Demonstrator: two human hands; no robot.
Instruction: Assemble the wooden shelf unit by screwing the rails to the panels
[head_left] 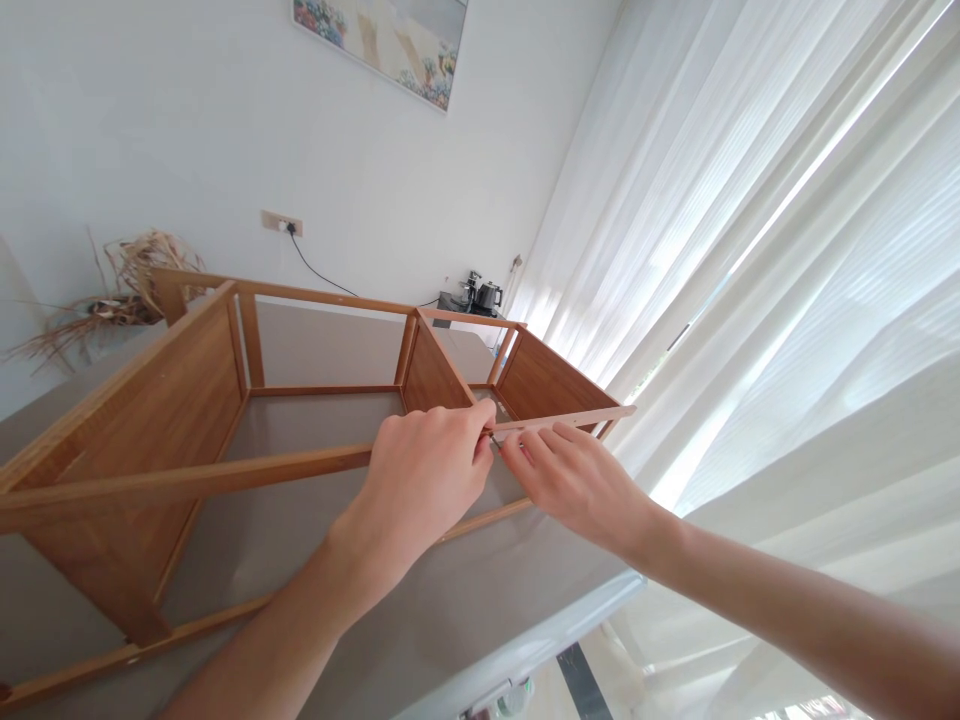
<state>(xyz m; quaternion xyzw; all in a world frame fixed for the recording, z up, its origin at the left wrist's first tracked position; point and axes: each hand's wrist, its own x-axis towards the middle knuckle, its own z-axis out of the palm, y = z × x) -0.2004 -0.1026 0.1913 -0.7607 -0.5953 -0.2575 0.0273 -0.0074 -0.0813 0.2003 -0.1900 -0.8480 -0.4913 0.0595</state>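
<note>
A wooden shelf frame with brown panels lies on its side on a grey tabletop. My left hand is closed around its near upper rail, close to where the middle panel meets it. Just to the right, my right hand has its fingers curled in a pinch on a thin, dark metal piece. That piece points at the joint beside my left thumb. Most of it is hidden by my fingers, so its kind cannot be made out.
Dried plant stalks stand behind the frame's left end. At the back are a black kettle and a wall socket with a cable. White curtains hang along the right, near the table's edge.
</note>
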